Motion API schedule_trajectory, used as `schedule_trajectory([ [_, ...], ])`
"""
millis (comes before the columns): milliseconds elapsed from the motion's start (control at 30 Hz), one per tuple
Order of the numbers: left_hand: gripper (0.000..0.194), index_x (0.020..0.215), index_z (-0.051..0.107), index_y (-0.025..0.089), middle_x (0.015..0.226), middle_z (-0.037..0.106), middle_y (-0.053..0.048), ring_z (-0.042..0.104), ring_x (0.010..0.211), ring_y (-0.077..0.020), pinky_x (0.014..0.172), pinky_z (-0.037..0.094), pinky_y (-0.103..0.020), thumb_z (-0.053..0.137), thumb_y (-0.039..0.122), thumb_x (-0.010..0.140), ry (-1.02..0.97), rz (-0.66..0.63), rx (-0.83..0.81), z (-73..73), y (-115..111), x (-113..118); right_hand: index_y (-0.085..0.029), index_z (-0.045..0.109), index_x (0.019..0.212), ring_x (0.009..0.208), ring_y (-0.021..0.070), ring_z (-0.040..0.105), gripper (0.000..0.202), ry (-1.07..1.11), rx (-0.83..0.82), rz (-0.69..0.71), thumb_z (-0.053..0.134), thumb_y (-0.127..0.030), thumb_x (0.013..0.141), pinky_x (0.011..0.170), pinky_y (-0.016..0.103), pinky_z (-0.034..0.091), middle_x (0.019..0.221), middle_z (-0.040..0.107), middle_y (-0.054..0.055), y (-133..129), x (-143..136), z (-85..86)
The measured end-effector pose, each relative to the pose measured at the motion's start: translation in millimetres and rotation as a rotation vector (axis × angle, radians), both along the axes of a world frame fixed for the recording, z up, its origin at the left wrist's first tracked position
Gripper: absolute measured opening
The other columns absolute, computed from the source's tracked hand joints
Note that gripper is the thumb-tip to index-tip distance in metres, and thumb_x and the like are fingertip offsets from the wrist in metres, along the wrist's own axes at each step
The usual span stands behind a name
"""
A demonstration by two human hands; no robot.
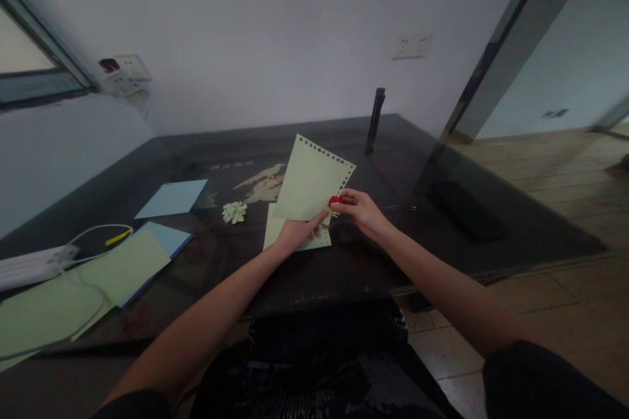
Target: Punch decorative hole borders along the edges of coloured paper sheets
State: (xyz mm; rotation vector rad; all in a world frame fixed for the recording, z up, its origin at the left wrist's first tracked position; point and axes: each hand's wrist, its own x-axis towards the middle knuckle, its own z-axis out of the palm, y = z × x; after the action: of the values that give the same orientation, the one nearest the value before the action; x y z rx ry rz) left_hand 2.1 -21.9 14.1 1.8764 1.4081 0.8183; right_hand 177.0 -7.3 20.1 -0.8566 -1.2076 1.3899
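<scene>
While left grip [301, 233] pinches the pale-green sheet [314, 180] | right grip [361, 211]: closed around small red punch [336, 200] at sheet's edge

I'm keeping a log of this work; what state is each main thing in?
Upper green sheet: held tilted, punched along two edges
Lower green sheet: flat, partly covered
Left hand: gripping the upper green sheet
Red object: held at the upper green sheet's edge
Right hand: closed around the red object
Pale pieces: loosely clustered
Farther blue sheet: lying flat
Black stick: nearly upright
Dark slab: lying flat
</scene>
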Motion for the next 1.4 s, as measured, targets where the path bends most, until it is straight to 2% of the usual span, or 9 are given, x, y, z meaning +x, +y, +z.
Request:
schedule_trajectory([
  [67,0.044,0.048,0.054,0.020,0.051,0.062,-0.002,0.061,0.059,-0.0157,0.077,0.047,-0.027,0.049,0.045,0.083,-0.016,-0.008,0.011,0.5,-0.1,-0.1,-0.019,0.063,0.070,0.072,0.0128,0.058,0.025,-0.003,0.010,-0.007,0.081,-0.027,0.055,0.079,0.031,0.042,0.074,0.065,-0.001,0.8,0.2,-0.4],
  [167,0.033,0.065,0.064,0.018,0.055,0.065,-0.002,0.064,0.065,-0.0171,0.081,0.048,-0.028,0.051,0.041,0.083,-0.103,-0.048,0.030,0.3,0.4,0.1,-0.019,0.063,0.069,0.073,0.0135,0.058,0.026,-0.004,0.025,-0.028,0.082,-0.029,0.054,0.080,0.031,0.043,0.075,0.065,-0.001,1.6,0.8,-0.6],
  [267,0.028,0.077,0.066,0.016,0.061,0.069,-0.003,0.066,0.066,-0.0173,0.080,0.049,-0.029,0.052,0.039,0.084,-0.153,-0.066,0.026,-2.2,2.3,1.1,-0.019,0.063,0.069,0.074,0.0145,0.058,0.028,-0.001,0.022,-0.044,0.082,-0.031,0.053,0.080,0.032,0.043,0.076,0.065,0.000,2.1,1.4,-0.4],
  [400,0.026,0.079,0.066,0.016,0.065,0.070,-0.003,0.066,0.068,-0.0165,0.082,0.049,-0.029,0.051,0.036,0.085,-0.132,-0.061,0.070,-8.2,7.3,2.4,-0.019,0.063,0.070,0.074,0.0149,0.058,0.031,0.005,0.004,-0.049,0.083,-0.032,0.050,0.080,0.033,0.043,0.076,0.066,0.001,2.9,1.7,-0.3],
  [600,0.031,0.079,0.067,0.016,0.068,0.071,-0.004,0.067,0.074,-0.0187,0.083,0.047,-0.030,0.049,0.040,0.086,-0.111,-0.049,0.087,-14.6,11.8,1.9,-0.019,0.064,0.069,0.072,0.0132,0.057,0.029,0.030,-0.006,-0.044,0.083,-0.030,0.051,0.079,0.031,0.042,0.075,0.066,0.000,3.2,2.2,0.2],
  [733,0.033,0.076,0.068,0.017,0.068,0.071,-0.004,0.066,0.081,-0.0197,0.088,0.045,-0.031,0.046,0.040,0.087,-0.065,-0.037,0.093,-10.8,9.3,2.0,-0.018,0.064,0.070,0.071,0.0129,0.057,0.029,0.026,0.001,-0.037,0.083,-0.030,0.052,0.079,0.031,0.042,0.075,0.065,0.000,3.2,2.7,0.1],
  [867,0.033,0.074,0.068,0.018,0.068,0.072,-0.003,0.066,0.078,-0.0192,0.088,0.045,-0.029,0.046,0.039,0.087,-0.062,-0.043,0.081,-5.9,6.8,3.4,-0.019,0.063,0.071,0.073,0.0140,0.057,0.030,-0.001,0.019,-0.048,0.083,-0.032,0.052,0.079,0.032,0.043,0.075,0.066,0.001,4.1,2.8,-0.9],
  [1033,0.030,0.082,0.068,0.017,0.068,0.072,-0.003,0.066,0.073,-0.0180,0.082,0.047,-0.028,0.047,0.038,0.087,-0.119,-0.060,0.068,-7.3,7.5,4.5,-0.019,0.064,0.073,0.074,0.0141,0.058,0.031,0.006,0.027,-0.036,0.083,-0.033,0.052,0.081,0.032,0.043,0.077,0.066,0.001,4.0,3.1,-0.7],
  [1400,0.039,0.078,0.069,0.016,0.069,0.072,-0.003,0.066,0.075,-0.0186,0.084,0.046,-0.029,0.043,0.043,0.087,-0.095,-0.040,0.036,-5.9,8.5,3.0,-0.019,0.066,0.077,0.075,0.0149,0.061,0.035,0.021,-0.020,-0.057,0.085,-0.032,0.049,0.086,0.034,0.044,0.080,0.069,0.002,5.0,2.5,-1.6],
])
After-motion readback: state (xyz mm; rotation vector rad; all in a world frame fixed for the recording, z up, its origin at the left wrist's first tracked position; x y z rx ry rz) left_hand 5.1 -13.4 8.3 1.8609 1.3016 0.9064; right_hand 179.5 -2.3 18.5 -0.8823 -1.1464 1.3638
